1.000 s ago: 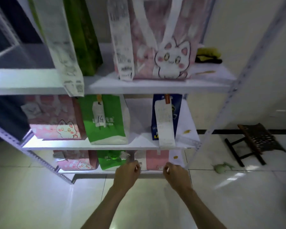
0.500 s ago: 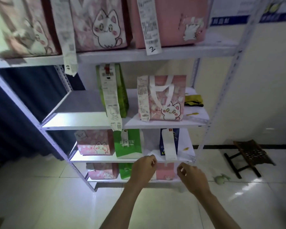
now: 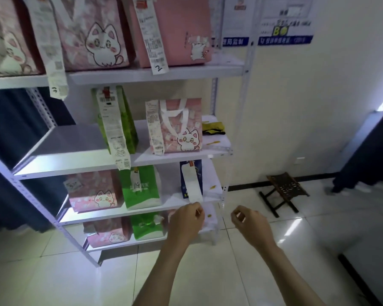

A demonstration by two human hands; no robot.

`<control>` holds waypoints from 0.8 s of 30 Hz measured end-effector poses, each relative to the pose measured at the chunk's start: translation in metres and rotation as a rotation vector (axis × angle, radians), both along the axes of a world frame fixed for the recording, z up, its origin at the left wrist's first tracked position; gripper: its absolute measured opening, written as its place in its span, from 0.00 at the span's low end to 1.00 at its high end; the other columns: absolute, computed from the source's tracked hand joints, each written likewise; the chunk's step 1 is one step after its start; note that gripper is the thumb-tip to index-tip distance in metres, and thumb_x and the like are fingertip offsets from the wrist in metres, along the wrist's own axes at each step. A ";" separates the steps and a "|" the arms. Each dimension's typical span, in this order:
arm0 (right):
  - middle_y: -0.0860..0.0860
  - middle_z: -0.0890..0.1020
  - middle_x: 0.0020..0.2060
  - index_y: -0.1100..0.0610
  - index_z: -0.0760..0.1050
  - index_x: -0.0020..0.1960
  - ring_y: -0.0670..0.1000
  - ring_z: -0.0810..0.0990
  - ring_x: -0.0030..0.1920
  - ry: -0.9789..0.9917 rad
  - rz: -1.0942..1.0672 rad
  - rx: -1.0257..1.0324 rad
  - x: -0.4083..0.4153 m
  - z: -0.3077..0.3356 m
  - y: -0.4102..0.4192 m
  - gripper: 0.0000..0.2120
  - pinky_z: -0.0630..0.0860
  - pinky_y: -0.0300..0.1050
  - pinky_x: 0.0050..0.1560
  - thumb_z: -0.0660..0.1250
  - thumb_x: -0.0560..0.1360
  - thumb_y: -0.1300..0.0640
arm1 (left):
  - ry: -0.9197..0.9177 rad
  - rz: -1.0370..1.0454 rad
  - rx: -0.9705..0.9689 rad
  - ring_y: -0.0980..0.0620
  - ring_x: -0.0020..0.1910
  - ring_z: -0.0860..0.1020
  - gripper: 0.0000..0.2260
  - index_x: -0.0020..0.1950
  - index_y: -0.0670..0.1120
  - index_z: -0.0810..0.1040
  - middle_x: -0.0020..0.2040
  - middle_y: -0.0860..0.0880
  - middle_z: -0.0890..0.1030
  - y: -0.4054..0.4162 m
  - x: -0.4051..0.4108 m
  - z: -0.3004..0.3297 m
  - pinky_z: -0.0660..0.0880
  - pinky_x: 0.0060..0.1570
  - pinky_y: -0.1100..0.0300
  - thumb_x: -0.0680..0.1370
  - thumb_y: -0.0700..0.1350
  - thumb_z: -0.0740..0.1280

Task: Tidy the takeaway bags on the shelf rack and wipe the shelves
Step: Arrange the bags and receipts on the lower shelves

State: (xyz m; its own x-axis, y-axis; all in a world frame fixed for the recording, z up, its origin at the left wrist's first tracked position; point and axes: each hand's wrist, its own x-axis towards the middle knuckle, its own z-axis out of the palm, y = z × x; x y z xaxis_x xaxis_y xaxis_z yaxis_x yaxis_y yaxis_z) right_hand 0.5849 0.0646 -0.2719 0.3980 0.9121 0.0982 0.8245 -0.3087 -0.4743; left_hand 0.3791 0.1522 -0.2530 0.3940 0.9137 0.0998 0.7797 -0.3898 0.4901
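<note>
Bags (pink cat-print, green, one dark blue [image 3: 191, 177]) stand with long receipts on white rack [image 3: 128, 160] | left hand [image 3: 185, 223], right hand [image 3: 250, 226] loosely curled, holding nothing, before lower shelves | yellow cloth [image 3: 212, 127] beside pink bag [image 3: 175, 125]; stool [image 3: 283, 191] on floor.

two bare forearms, left hand [image 3: 185, 223], right hand [image 3: 251, 226] — no sleeves, no gloves

A small dark folding stool [image 3: 283, 191] is standing on the pale tiled floor [image 3: 208, 272] against the cream wall [image 3: 307, 107]. Blue-edged notices [image 3: 285, 21] are hanging high above the stool on that wall.
</note>
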 end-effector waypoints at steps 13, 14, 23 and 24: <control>0.42 0.80 0.33 0.46 0.78 0.47 0.41 0.80 0.32 0.027 0.143 0.024 0.203 -0.015 -0.062 0.07 0.82 0.41 0.37 0.66 0.80 0.45 | 0.006 0.022 0.023 0.58 0.35 0.73 0.09 0.44 0.52 0.78 0.37 0.58 0.76 -0.082 0.190 0.019 0.59 0.27 0.70 0.82 0.49 0.64; 0.42 0.80 0.33 0.46 0.78 0.48 0.41 0.80 0.32 0.035 0.153 0.025 0.217 -0.013 -0.067 0.06 0.81 0.39 0.37 0.66 0.81 0.46 | -0.001 0.032 0.013 0.58 0.36 0.74 0.08 0.44 0.51 0.79 0.38 0.57 0.77 -0.085 0.206 0.018 0.59 0.28 0.71 0.82 0.49 0.64; 0.46 0.81 0.32 0.47 0.78 0.46 0.44 0.80 0.32 0.119 0.157 0.019 0.311 -0.007 -0.063 0.07 0.82 0.48 0.36 0.65 0.81 0.47 | 0.010 0.071 -0.017 0.56 0.38 0.79 0.09 0.45 0.50 0.80 0.40 0.54 0.82 -0.088 0.305 0.029 0.72 0.33 0.66 0.82 0.49 0.64; 0.46 0.82 0.32 0.47 0.79 0.47 0.44 0.81 0.32 0.125 0.164 0.019 0.318 -0.006 -0.057 0.07 0.82 0.47 0.36 0.66 0.81 0.47 | 0.005 0.074 -0.020 0.56 0.37 0.79 0.09 0.44 0.50 0.80 0.39 0.54 0.81 -0.083 0.314 0.029 0.75 0.34 0.63 0.82 0.48 0.64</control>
